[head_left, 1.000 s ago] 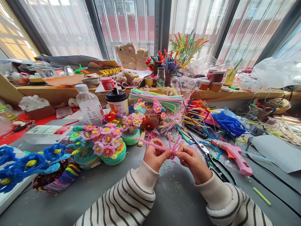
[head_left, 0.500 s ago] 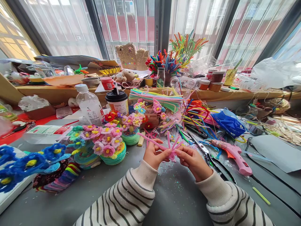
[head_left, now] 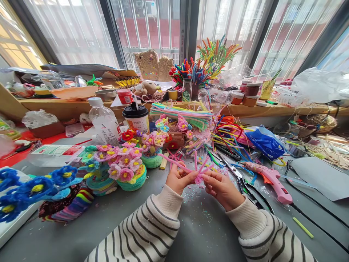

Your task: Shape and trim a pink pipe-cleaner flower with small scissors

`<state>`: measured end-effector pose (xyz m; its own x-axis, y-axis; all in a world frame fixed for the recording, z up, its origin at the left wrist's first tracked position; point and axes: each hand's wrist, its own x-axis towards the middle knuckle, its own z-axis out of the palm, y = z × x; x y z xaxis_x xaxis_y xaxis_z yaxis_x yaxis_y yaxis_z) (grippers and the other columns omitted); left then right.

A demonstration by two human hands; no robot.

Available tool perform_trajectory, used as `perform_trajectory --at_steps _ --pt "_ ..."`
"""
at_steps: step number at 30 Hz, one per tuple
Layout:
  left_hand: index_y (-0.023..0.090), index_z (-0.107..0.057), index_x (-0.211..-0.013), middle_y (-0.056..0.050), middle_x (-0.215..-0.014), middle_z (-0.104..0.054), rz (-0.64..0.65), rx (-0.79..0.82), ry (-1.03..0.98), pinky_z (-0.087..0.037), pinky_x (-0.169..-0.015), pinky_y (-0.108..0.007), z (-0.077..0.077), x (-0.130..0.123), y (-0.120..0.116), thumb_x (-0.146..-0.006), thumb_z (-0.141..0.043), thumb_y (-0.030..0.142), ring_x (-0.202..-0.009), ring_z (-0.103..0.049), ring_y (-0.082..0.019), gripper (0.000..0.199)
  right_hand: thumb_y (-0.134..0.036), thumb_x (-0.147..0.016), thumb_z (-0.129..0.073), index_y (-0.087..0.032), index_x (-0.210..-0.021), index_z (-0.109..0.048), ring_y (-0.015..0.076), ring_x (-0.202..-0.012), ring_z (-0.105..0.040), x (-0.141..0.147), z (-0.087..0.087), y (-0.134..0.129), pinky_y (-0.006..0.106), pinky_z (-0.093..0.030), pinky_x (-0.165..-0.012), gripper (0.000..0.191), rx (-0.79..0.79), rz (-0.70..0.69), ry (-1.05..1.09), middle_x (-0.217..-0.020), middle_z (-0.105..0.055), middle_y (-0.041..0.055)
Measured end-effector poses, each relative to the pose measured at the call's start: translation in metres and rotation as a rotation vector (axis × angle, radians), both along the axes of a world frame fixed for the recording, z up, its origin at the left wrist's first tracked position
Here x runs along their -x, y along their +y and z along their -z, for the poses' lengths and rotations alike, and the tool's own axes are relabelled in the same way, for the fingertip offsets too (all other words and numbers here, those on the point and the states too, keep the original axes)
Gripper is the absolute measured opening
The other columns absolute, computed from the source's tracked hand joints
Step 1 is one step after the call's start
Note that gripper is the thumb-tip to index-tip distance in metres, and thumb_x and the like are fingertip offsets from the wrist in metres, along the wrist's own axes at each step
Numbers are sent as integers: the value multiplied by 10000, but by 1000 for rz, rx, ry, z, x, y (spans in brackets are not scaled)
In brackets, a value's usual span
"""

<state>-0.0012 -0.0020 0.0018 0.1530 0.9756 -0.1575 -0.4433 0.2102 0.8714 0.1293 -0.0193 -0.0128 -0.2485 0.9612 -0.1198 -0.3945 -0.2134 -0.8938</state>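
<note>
Between my two hands is a bundle of pink pipe cleaners (head_left: 200,170), its arms fanning upward and to the left from a bunched centre. My left hand (head_left: 180,178) pinches it at the centre with thumb and forefinger. From the other side, my right hand (head_left: 222,187) closes its thumb and forefinger on the same bunched part. Behind my left hand, more pink pipe cleaners (head_left: 174,156) lie on the grey table (head_left: 201,233), partly hidden. Glitter specks are scattered on the tabletop under my hands.
Scissors (head_left: 240,178) and a pink glue gun (head_left: 272,182) with a cord lie to the right. Pipe-cleaner flower pots (head_left: 131,178) stand at left, near a plastic bottle (head_left: 103,122) and a lidded cup (head_left: 136,118). Pastel pipe cleaners (head_left: 181,115) are stacked behind.
My right fingers have shifted slightly around the bunched centre, and the upright pink arms lean a little differently. My left hand keeps its pinch.
</note>
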Motion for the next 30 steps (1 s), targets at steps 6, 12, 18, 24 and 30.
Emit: perform_trajectory --at_steps 6,12,18,24,30 --pt "181 -288 -724 82 -452 -553 6 -18 -25 -425 -417 -182 0 0 0 -430 -687 127 -391 -501 -60 499 -268 -622 -612 -141 -573 -499 17 -378 -263 1 -2 -1 196 -119 -379 177 -31 25 -65 -476 -360 -71" --pt "181 -302 -733 82 -449 -545 3 12 29 -441 -427 -203 -2 0 1 -419 -694 167 -404 -513 -75 503 -269 -620 -613 -147 -583 -509 23 -397 -287 0 -1 -1 193 -147 -383 165 -76 70 -120 -512 -393 -63" --pt "166 -365 -740 69 -460 -529 6 44 98 -449 -423 -204 -3 0 1 -412 -695 248 -432 -522 -82 472 -282 -618 -609 -146 -569 -513 20 -369 -266 -2 1 1 184 -149 -374 173 -15 104 -52 -437 -356 -74" --pt "150 -378 -774 30 -504 -582 -26 -6 70 -447 -462 -206 1 -1 2 -407 -701 213 -464 -531 -85 492 -345 -631 -582 -137 -537 -504 31 -397 -287 -1 2 2 172 -167 -364 242 30 132 -7 -463 -389 -53" --pt "153 -387 -759 35 -490 -572 -20 -20 107 -434 -461 -217 1 -2 1 -412 -696 227 -454 -532 -96 471 -299 -604 -619 -143 -564 -541 31 -413 -286 -2 0 0 177 -188 -388 179 -15 123 -136 -473 -380 -59"
